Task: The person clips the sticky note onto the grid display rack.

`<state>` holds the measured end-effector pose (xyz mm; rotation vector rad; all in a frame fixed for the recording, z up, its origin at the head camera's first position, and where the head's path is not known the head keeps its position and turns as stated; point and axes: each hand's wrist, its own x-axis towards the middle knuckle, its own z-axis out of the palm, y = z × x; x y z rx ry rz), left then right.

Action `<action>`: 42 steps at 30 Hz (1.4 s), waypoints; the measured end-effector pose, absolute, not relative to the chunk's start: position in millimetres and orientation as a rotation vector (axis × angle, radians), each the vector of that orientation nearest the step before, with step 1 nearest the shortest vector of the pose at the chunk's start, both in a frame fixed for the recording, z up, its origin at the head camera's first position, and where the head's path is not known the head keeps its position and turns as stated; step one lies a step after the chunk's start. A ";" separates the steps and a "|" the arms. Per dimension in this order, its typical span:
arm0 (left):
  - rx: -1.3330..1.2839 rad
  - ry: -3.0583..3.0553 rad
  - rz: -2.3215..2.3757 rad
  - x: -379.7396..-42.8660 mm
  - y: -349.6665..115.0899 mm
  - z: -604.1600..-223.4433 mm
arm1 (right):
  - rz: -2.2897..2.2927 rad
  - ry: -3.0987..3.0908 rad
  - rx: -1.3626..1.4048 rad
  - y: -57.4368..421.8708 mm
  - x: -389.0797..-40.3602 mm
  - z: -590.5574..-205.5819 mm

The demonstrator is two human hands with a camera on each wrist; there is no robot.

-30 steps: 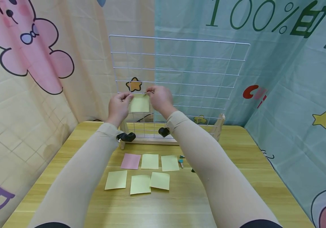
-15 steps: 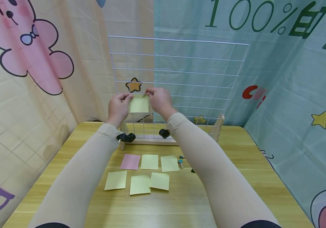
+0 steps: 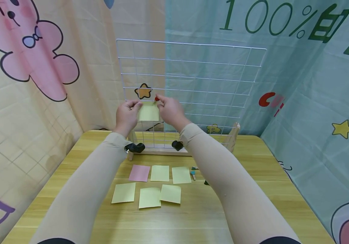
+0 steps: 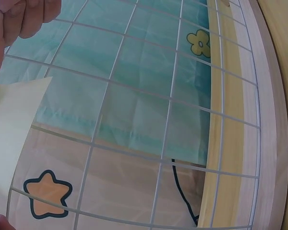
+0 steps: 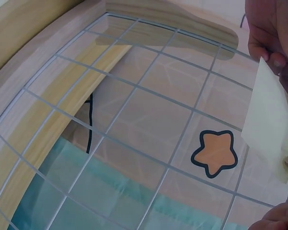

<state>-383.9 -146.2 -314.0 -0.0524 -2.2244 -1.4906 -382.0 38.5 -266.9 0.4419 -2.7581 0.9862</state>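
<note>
Two beige sleeves point(image 3: 84, 189) are stretched toward the rack point(image 3: 162, 152) over a wooden table point(image 3: 150, 227). Well in front of the rack, three yellow notes point(image 3: 150, 197) are laid in a row, the middle and right ones touching. Closer to the rack, a second row is formed by a pink note point(image 3: 139, 173) and two more yellow notes point(image 3: 160, 173), set slightly apart. To the right of that row, in front of the rack, a blue clip point(image 3: 193, 175) and a green clip point(image 3: 194, 168) are laid, and a dark object point(image 3: 206, 182) is partly hidden by a sleeve.

Before the rack's left half, both hands are raised. The held note point(image 3: 149, 112), also yellow, is kept upright there, its top edge near a horizontal wire. Its upper left edge is pinched by the left hand point(image 3: 127, 115). At its upper right corner, a red clip point(image 3: 156, 99) is pinched by the right hand point(image 3: 172, 109); whether paper or wire is bitten by the clip cannot be told.

Behind the rack, a curtain point(image 3: 192, 20) is hung, with an orange star point(image 3: 144, 90) and a yellow flower point(image 3: 213, 128) seen through the wires. Left of the rack, a pink bear point(image 3: 31, 39) is printed.
</note>
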 end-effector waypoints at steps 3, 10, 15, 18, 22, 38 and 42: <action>-0.057 -2.222 -1.486 -384.7 -146.3 -314.4 | 1.024 -2.752 0.462 39.5 -384.1 -269.0; -0.063 -2.219 -1.489 -384.3 -146.2 -314.2 | 1.099 -2.733 0.492 40.3 -386.9 -272.1; -0.060 -2.220 -1.488 -383.6 -146.0 -314.5 | 1.147 -2.753 0.480 38.5 -385.0 -270.4; -0.064 -2.217 -1.488 -382.5 -145.6 -314.3 | 1.152 -2.766 0.484 36.6 -383.9 -268.7; -0.065 -2.216 -1.495 -381.2 -145.2 -314.4 | 1.153 -2.776 0.500 34.5 -382.9 -267.4; -0.087 -2.218 -1.475 -381.5 -146.1 -315.8 | 1.168 -2.771 0.494 37.6 -381.9 -267.2; -0.096 -2.212 -1.479 -380.1 -146.5 -315.0 | 1.201 -2.762 0.509 39.3 -380.0 -265.1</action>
